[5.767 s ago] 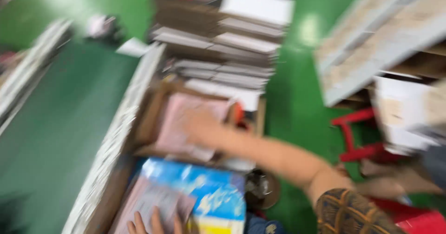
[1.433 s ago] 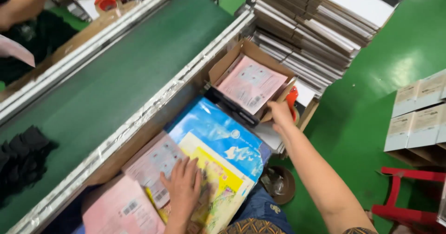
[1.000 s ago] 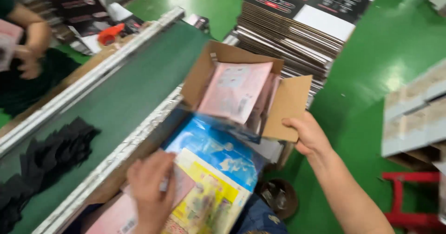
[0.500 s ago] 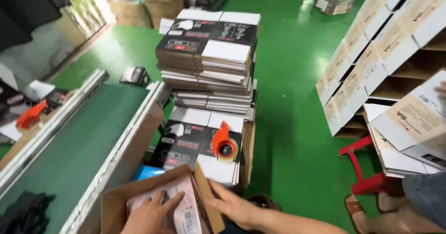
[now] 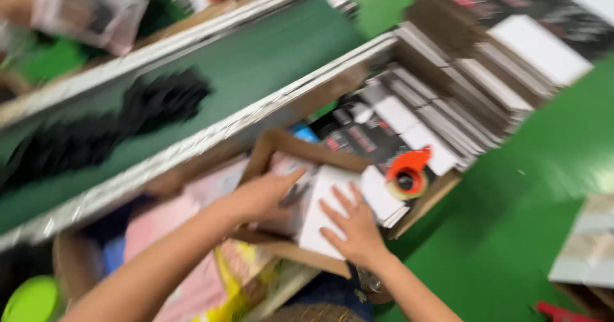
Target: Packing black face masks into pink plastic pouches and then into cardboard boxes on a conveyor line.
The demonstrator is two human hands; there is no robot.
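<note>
An open brown cardboard box [image 5: 281, 144] lies in front of me beside the conveyor, with pinkish flat packets inside. My left hand [image 5: 256, 194] reaches into it, fingers spread over the packets. My right hand [image 5: 355, 229] lies flat with fingers apart on a white flap or card [image 5: 320, 207] at the box's right side. Neither hand grips anything that I can make out; the view is blurred.
A green conveyor belt [image 5: 256, 66] with black garments [image 5: 160, 98] runs along the left. An orange tape dispenser [image 5: 406, 172] sits on stacks of flat cartons [image 5: 473, 85] to the right. Pink and yellow packets [image 5: 192, 258] lie below. The floor [image 5: 511, 232] is green.
The view has swung back down and left from the carton stacks to the conveyor. The box now lies lower, with both hands on top of it.
</note>
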